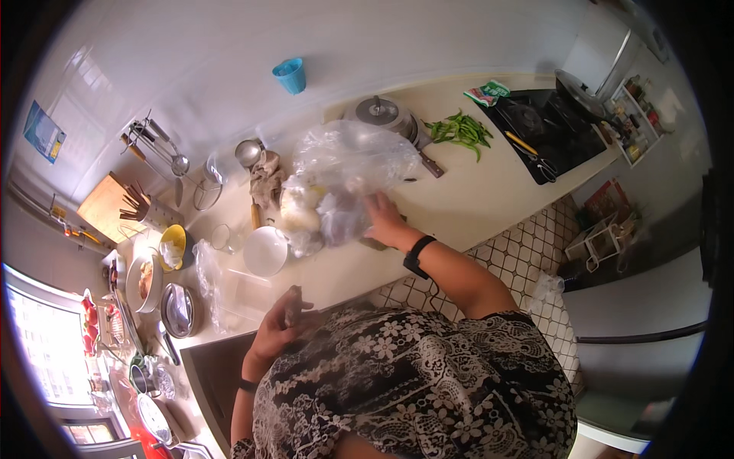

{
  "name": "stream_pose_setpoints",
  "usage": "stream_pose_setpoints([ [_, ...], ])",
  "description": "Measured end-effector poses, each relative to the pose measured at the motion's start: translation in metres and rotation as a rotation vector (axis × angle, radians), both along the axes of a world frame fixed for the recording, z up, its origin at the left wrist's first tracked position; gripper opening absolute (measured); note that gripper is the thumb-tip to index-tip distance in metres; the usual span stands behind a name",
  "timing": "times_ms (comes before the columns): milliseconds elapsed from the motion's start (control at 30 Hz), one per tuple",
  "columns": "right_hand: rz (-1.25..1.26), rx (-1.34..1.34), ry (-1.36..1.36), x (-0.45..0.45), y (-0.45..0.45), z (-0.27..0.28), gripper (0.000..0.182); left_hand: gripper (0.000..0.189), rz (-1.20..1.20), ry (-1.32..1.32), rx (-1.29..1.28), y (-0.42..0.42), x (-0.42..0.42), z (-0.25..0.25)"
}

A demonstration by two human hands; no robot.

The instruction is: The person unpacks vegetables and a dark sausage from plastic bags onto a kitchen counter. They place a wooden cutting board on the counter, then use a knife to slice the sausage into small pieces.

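Note:
My left hand (pixel 278 328) is held low near the counter's front edge, close to the body. Its fingers close around a small dark brownish item (pixel 294 307), whose kind I cannot make out. Over the counter, my right hand (pixel 389 222) reaches to the right side of a clear plastic bag (pixel 342 221) with purplish contents. The fingers touch the bag and are blurred, so a firm grip on it cannot be told. A pale, rounded bagged item (pixel 299 211) sits left of it. Behind rises a large crumpled clear plastic bag (pixel 350 149). A white bowl (pixel 265 251) stands to the left.
Behind the bags stands a lidded pot (pixel 378 112), with a knife handle (pixel 431 164) jutting out beside it. Green peppers (pixel 461 131) lie before the black cooktop (pixel 542 129), which bears scissors (pixel 546 170). A brown cloth (pixel 267 178) and chopstick holder (pixel 163 215) are at left.

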State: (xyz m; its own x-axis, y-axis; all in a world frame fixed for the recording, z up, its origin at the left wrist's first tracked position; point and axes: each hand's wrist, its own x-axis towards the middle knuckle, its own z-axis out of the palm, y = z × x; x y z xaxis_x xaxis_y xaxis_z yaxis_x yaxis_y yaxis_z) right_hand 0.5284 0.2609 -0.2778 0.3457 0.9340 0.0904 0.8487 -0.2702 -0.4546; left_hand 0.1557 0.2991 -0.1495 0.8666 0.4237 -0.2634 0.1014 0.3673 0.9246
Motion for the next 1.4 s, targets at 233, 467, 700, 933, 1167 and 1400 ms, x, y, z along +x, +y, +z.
stream_pose_setpoints([
  [233,-0.041,-0.097,-0.014,-0.018,0.058,-0.023,0.096,0.074,0.017,0.035,-0.024,-0.002,0.008,0.001],
  [467,0.128,-0.05,0.18,0.018,0.054,-0.007,0.079,0.08,0.004,-0.013,-0.047,0.0,0.019,-0.002],
  [700,-0.187,0.06,-0.338,0.103,0.001,0.05,0.017,0.086,0.117,-0.092,-0.053,-0.007,0.006,-0.021],
  [933,-0.113,-0.03,-0.431,0.144,0.002,0.011,0.017,0.083,0.213,-0.02,-0.082,-0.026,0.0,-0.019],
  [1167,-0.258,0.068,-0.358,0.187,0.028,0.002,0.015,0.081,0.316,-0.033,-0.127,-0.036,0.006,-0.014],
  [1400,-0.303,0.218,-0.322,0.231,0.026,0.014,0.006,0.083,0.327,-0.012,-0.129,-0.044,0.005,-0.018],
])
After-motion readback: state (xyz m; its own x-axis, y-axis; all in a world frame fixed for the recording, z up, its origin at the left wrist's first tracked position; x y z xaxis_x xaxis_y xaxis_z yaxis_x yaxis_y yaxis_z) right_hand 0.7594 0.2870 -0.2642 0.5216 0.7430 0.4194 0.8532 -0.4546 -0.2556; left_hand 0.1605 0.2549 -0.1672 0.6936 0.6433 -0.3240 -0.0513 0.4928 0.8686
